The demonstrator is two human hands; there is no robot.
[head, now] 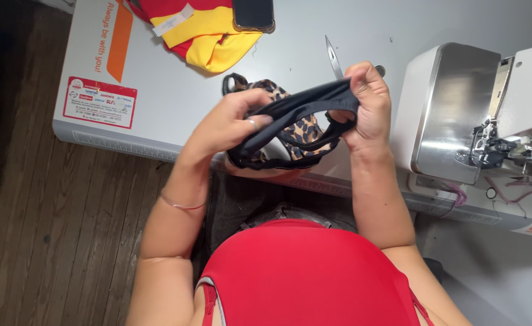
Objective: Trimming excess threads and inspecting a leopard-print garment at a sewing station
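A grey table [175,90] filled the upper view, above a dark plank floor [43,229]. At its right end stood a white sewing machine [459,115], well apart from a red-and-yellow cloth [209,36] and a dark phone [253,14] at the far edge.

The garment [296,124], black with a leopard-print part, was held above the near edge of the table, stretched between both hands. Its long axis ran from lower left to upper right, rising toward the machine. The left hand [227,124] was curled shut over the lower left end, thumb on top of the black band. The right hand [368,108] was closed on the upper right end, fingers pinching the band; it was the nearer hand to the machine. A pair of scissors [333,57] showed one blade poking up beside that hand; whether the hand gripped them too I could not tell. A thin bracelet [181,204] sat on the left wrist.
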